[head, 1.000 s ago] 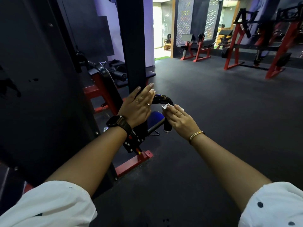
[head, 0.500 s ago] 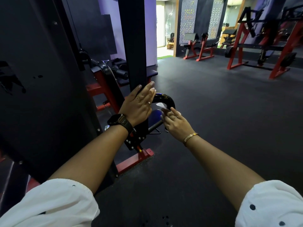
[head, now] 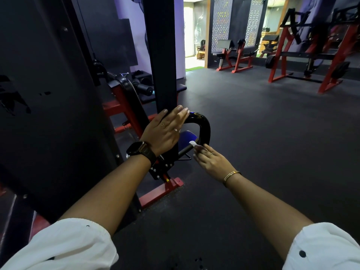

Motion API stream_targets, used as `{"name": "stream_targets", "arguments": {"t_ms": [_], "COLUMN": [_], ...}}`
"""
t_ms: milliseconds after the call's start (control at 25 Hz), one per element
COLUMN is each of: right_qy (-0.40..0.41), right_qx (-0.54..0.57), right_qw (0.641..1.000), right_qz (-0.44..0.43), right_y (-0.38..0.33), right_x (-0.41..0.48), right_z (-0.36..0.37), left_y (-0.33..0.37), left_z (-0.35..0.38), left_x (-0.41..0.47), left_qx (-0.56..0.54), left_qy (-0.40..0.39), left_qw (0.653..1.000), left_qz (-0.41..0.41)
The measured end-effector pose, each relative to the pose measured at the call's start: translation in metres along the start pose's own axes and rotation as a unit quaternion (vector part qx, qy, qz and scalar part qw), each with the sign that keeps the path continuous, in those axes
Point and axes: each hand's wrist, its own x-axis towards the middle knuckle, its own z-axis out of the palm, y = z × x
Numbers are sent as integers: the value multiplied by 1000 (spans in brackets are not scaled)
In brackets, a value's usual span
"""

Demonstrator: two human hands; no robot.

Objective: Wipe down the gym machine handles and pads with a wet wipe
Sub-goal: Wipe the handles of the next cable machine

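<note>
A glossy black curved machine handle [head: 203, 125] loops out from a black upright post [head: 161, 55]. My left hand [head: 165, 131] lies flat with straight fingers against the post and the handle's near end. My right hand [head: 211, 162] pinches a small white wet wipe [head: 194, 145] and presses it to the handle's lower straight bar. A blue seat pad [head: 188, 136] shows inside the loop, partly hidden by my left hand.
A large dark panel [head: 48, 114] fills the left side. Red frame feet [head: 161, 191] lie on the floor below the handle. More red and black machines [head: 307, 55] stand far right, across dark rubber floor [head: 253, 133].
My right hand slid with the wipe from the handle's upper curve down to its lower bar. My left hand stayed on the post.
</note>
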Motion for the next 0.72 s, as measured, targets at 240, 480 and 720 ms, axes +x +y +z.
{"name": "stream_targets", "arguments": {"t_ms": [240, 480, 720], "right_qy": [99, 80, 130], "right_qx": [59, 103, 111], "right_qw": [983, 969, 895], "right_qz": [140, 209, 413], "right_y": [7, -13, -60], "right_x": [30, 22, 48], "right_z": [-27, -29, -52], "left_y": [-8, -21, -22], "left_z": [-2, 6, -4], "left_x": [-6, -63, -110], "left_qx": [-67, -212, -354], "left_qy": [65, 44, -40], "left_qw": [996, 964, 900], "left_qz": [13, -154, -251]}}
